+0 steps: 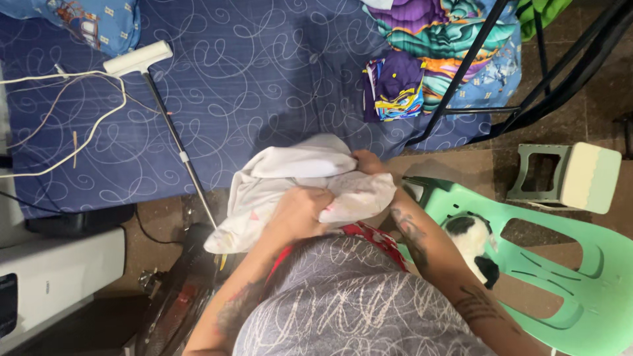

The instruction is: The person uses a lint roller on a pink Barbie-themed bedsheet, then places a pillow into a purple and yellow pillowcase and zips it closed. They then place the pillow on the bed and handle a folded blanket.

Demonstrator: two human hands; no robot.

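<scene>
Both hands gripped a bunched white cloth (290, 184) at the centre of the view, over the edge of a navy swirl-patterned mattress (250, 79). Left hand (297, 214) clenched its near fold; right hand (369, 161) pinched its far edge. At four o'clock stood a green plastic chair (580, 277); at ten o'clock lay a white-headed mop (138, 58).
</scene>
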